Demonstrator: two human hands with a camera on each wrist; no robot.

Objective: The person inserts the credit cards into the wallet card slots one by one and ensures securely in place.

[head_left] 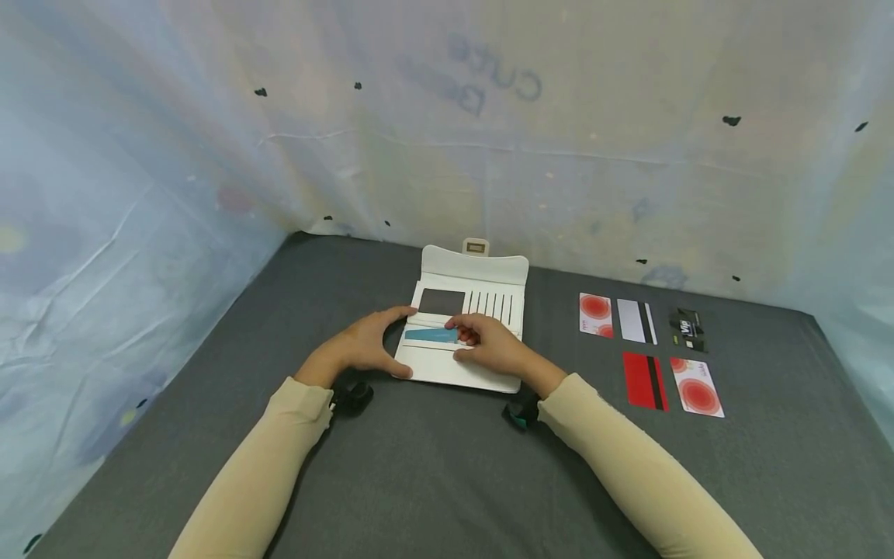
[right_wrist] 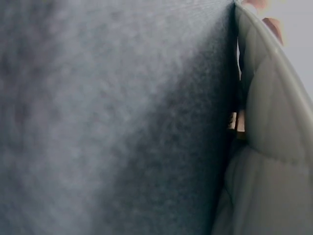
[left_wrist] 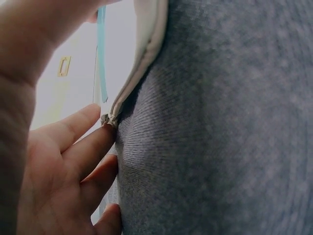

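Centre-left of the head view, our left hand [head_left: 366, 345] lies w/ fingers spread against the white wallet's [head_left: 469, 322] left edge; just right, our right hand [head_left: 489, 345] pinches the teal card [head_left: 429, 335], half in a slot. If the wallet slides on the grey surface [head_left: 419, 466], the card could jam or bend, we reckon; five spare cards [head_left: 649, 349] lie centre-right.

Long, close-fitting beige sleeves [head_left: 628, 466] down to both wrists; bare left hand [head_left: 366, 345] and right hand [head_left: 492, 345]; small dark wrist-mounted cameras [head_left: 352, 396], the right one teal-edged.
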